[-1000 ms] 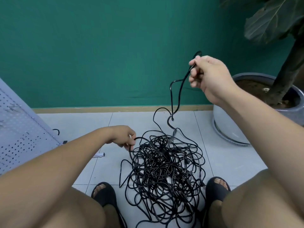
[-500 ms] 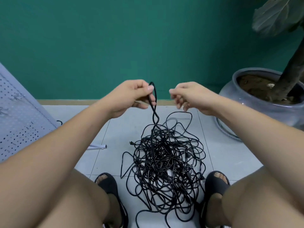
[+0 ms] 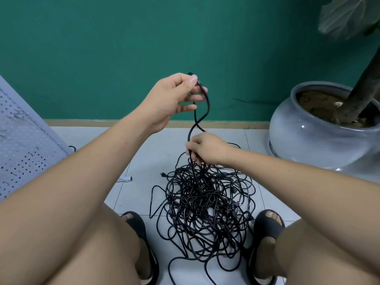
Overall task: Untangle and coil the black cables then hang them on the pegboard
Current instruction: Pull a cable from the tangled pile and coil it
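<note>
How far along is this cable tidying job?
Barely begun. Done: nothing looks coiled or hung yet. In hand: the left hand pinches one thin black cable near its end, and the right hand grips it lower, just above the tangled black cable pile. Left: freeing nearly the whole pile, coiling, then hanging on the grey perforated pegboard.

A teal-green wall [image 3: 102,48] filled the far side, with a pale wooden baseboard [image 3: 92,122] running along its foot where it met a floor of light grey tiles [image 3: 144,161]. At the far right stood a round, glossy grey ceramic pot [image 3: 308,145] holding dark soil [image 3: 316,103] and a thick, leaning tree trunk [image 3: 364,85], and one large dull leaf [image 3: 345,15] hung in the top right corner. A small white piece [image 3: 125,178] lay on the tiles left of centre, and nearer were two black sandals, the left sandal [image 3: 135,223] and the right sandal [image 3: 267,225], well apart.
</note>
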`<state>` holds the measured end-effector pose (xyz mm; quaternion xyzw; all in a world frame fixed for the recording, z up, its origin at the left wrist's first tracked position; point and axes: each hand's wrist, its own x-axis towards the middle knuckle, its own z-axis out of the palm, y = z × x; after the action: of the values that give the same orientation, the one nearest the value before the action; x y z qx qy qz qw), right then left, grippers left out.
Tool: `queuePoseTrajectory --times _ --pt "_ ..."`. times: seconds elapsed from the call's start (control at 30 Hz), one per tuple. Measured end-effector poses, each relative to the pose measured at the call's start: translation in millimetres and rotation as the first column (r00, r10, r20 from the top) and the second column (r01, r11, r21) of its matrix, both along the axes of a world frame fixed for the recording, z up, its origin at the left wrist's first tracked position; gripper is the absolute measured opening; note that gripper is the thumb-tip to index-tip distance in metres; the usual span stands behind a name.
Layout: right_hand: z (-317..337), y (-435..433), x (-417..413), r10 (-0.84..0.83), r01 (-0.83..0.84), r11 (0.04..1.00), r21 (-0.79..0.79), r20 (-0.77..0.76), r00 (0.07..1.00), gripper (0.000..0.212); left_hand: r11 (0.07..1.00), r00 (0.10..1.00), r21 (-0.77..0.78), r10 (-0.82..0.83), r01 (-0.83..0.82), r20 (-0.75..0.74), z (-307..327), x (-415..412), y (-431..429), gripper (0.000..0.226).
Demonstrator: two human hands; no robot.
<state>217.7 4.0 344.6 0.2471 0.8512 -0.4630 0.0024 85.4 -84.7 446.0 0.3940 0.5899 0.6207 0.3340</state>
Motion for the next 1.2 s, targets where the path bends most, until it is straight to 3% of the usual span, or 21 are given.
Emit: queuePoseTrajectory --times 0.2,0.33,0.5,0.57,0.7,0.87,1.0,1.2 --pt "46 21 -4 -0.172 0.185 0.982 0.033 -0.237 0.956 0.034 0.966 0.982 -0.258 -0.019 -0.030 -0.187 -44 -3 -5 0.041" --pt "61 32 -2 -0.228 0.223 0.973 -0.050 -0.302 0.926 0.029 0.954 0.982 -0.298 -0.018 -0.039 -0.188 -78 11 -9 0.058" --pt "79 43 -5 -0.316 0.259 0.946 -0.195 -0.376 0.871 0.028 0.796 0.922 -0.556 -0.366 0.240 -0.126 -115 36 -25 0.074" --pt "85 47 -6 -0.343 0.255 0.932 -0.256 -0.402 0.849 0.029 0.754 0.881 -0.587 -0.453 0.294 -0.140 -129 47 -31 0.056" --pt "92 58 -8 -0.447 0.269 0.869 -0.415 -0.426 0.787 0.031 0.751 0.853 -0.587 -0.488 0.302 -0.187 -153 68 -32 0.020" --pt "88 72 -5 -0.494 0.250 0.814 -0.524 -0.399 0.772 0.030 0.735 0.870 -0.596 -0.479 0.324 -0.117 -154 85 -26 0.016" --pt "78 75 5 -0.401 0.204 0.820 -0.535 -0.283 0.871 0.032 0.805 0.894 -0.514 -0.423 0.297 -0.146 -121 82 -19 0.019" --pt "44 80 30 -0.172 0.135 0.917 -0.376 -0.068 0.983 0.026 0.938 0.966 -0.303 -0.219 0.170 -0.136 -60 59 -15 0.023"
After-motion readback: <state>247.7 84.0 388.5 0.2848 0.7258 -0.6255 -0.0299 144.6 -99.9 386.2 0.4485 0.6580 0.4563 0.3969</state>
